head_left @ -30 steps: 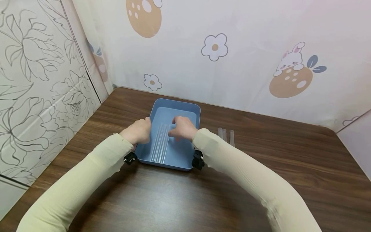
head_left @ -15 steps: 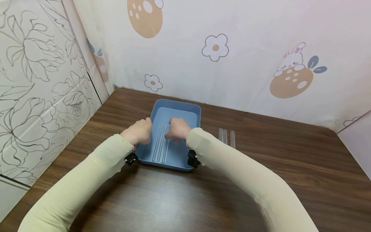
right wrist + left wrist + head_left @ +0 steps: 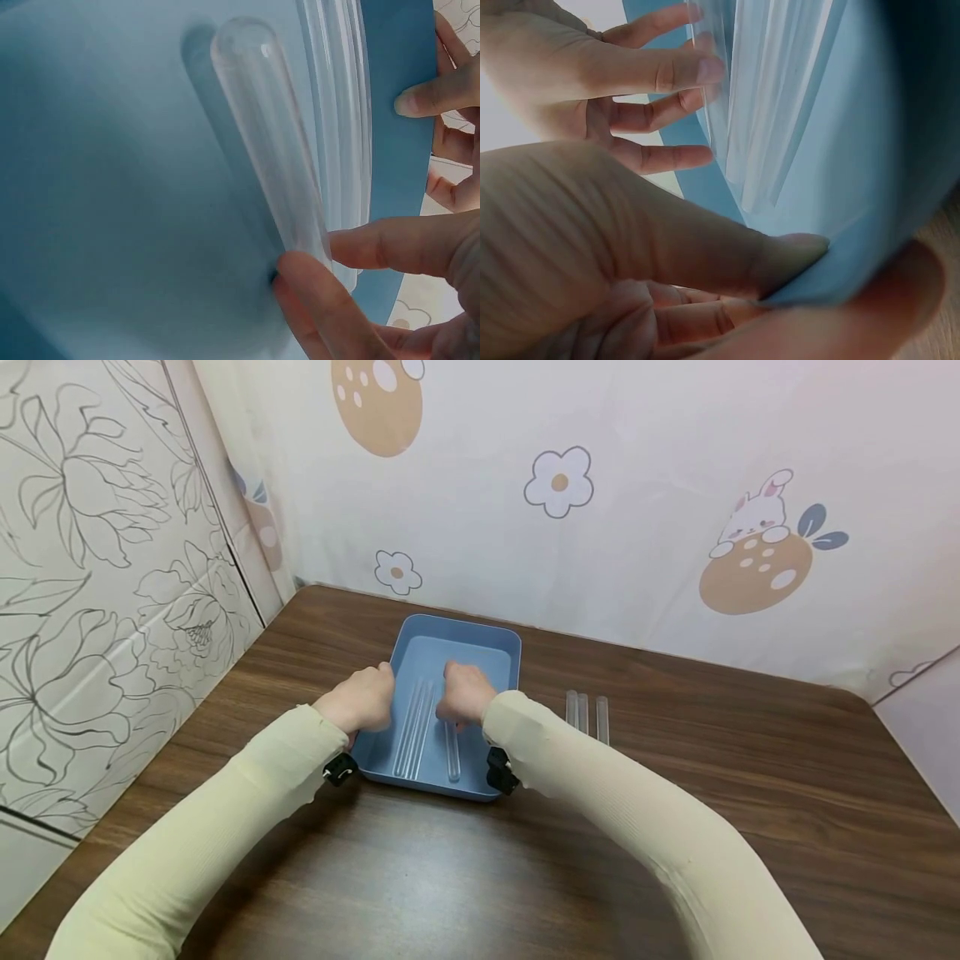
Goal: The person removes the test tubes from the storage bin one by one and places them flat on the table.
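Note:
In the head view, my left hand (image 3: 365, 700) grips the left wall of a shallow blue tray (image 3: 480, 652), thumb inside and fingers outside, as the left wrist view shows. Over the tray's middle, my right hand (image 3: 463, 695) pinches a clear test tube (image 3: 266, 135) between thumb and fingers. Its rounded end points toward the tray's near side; the other end is hidden by the hand in the head view. A row of several clear test tubes (image 3: 411, 735) lies side by side on the tray floor, between the two hands.
More clear tubes (image 3: 602, 720) lie on the brown wooden table (image 3: 720, 760) to the right of the tray, partly hidden by the right sleeve. A patterned wall (image 3: 637, 527) stands behind the table, and a flowered panel (image 3: 112, 568) runs along the left.
My right hand has moved to the row of tubes, taken hold of one and shifted it right, apart from the others. The left hand has stayed on the tray wall.

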The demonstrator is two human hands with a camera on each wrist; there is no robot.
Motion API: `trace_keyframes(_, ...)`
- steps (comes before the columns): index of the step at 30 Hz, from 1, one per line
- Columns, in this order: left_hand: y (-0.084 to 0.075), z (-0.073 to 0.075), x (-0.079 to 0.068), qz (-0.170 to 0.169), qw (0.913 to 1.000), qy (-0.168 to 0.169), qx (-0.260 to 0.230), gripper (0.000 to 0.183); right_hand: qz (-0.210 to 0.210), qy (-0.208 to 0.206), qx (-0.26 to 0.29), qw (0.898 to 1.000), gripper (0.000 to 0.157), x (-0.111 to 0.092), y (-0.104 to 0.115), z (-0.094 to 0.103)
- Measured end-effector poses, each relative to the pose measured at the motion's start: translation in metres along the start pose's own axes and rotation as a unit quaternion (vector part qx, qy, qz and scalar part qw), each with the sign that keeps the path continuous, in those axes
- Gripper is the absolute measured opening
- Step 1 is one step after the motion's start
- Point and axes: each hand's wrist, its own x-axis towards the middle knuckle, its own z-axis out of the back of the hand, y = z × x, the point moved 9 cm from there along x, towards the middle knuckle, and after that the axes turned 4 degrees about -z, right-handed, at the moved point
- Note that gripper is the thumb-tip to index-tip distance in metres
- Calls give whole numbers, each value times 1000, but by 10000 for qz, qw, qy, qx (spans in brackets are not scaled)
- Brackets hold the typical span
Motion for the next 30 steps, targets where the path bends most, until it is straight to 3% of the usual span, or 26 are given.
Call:
trace_keyframes(12,0,-1,2,-22,10000,27,6,62,9,46,52,10000,60,-2,-5,3)
trace_keyframes(30,-1,-1,0,-58,10000,31,26,67,-22,-17,294,9996,63,-19,-20,34)
